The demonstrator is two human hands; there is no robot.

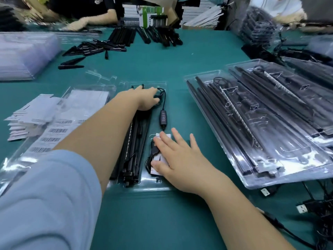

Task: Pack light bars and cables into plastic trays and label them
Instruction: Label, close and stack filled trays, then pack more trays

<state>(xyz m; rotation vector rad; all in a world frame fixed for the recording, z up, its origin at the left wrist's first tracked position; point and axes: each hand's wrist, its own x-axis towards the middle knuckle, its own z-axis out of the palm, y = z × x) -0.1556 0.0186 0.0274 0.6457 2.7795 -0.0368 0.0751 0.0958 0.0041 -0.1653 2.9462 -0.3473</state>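
A clear plastic tray [153, 185] lies in front of me on the green table. Black light bars [134, 141] fill its left channel. A black cable with an inline controller [163, 117] runs down its right side to a coiled end [150, 162] on a white label card. My left hand [144, 98] reaches over the far end of the tray, its fingers curled down onto the cable loop there. My right hand [177, 156] lies flat with straight fingers, pressing the coiled cable and card into the tray.
Packed trays [261, 123] are stacked at the right. Barcode label sheets [54, 131] and white cards [27, 116] lie left, under empty clear trays. Loose black bars [93, 47] lie farther back. USB cables [306, 208] lie at the right edge. Other people work across the table.
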